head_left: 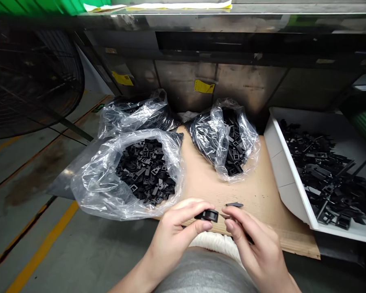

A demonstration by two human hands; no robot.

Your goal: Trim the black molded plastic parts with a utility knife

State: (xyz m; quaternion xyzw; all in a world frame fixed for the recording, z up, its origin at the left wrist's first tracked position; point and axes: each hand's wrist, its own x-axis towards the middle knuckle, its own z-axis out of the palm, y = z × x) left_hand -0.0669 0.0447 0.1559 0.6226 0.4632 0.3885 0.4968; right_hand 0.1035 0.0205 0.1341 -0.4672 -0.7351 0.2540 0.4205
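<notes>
My left hand [178, 230] pinches a small black plastic part [211, 215] with a rounded end between thumb and fingertips, above the front edge of the cardboard [198, 179]. Close to its right, my right hand [259, 244] is closed, and a thin, dark, pointed piece [223, 216] sticks out from its fingertips toward the black part. Whether this is a blade or a plastic piece I cannot tell; most of it is hidden by the fingers. A flat black sliver [234, 204] shows just beyond my right fingertips.
An open clear bag of black plastic parts [94, 183] lies left; another bag [221, 142] stands behind, and a third bag [134, 116] at back left. A white bin [293, 171] of black pieces is at right. A large fan [33, 81] stands left, under a metal shelf edge [183, 23].
</notes>
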